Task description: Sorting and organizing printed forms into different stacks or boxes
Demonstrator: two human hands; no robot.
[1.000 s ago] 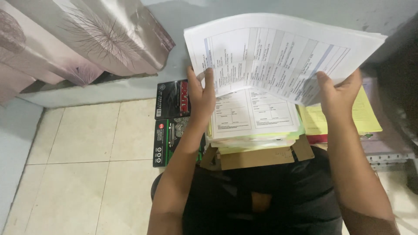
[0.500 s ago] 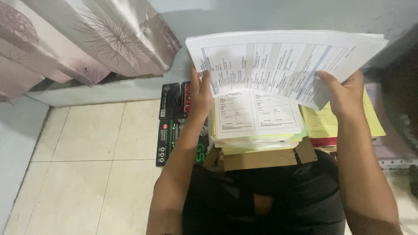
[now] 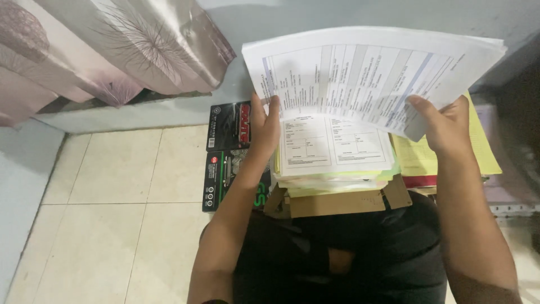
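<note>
Both hands hold up a thick sheaf of white printed forms (image 3: 365, 73), fanned and tilted above my lap. My left hand (image 3: 265, 125) grips its lower left edge, thumb on top. My right hand (image 3: 443, 125) pinches the lower right corner. Under the sheaf lies a stack of papers (image 3: 332, 147) with a white form on top and pale green and yellow sheets beneath, resting on a brown cardboard box (image 3: 337, 201) on my lap.
A black printed box (image 3: 225, 152) lies on the beige tiled floor (image 3: 112, 214) left of my lap. Yellow sheets (image 3: 419, 157) and a red folder edge sit to the right. A patterned curtain (image 3: 112, 50) hangs at the upper left against a pale wall.
The lifted sheaf has flattened and swung slightly lower and to the right, and the view has shifted a little. Both hands keep their grip.
</note>
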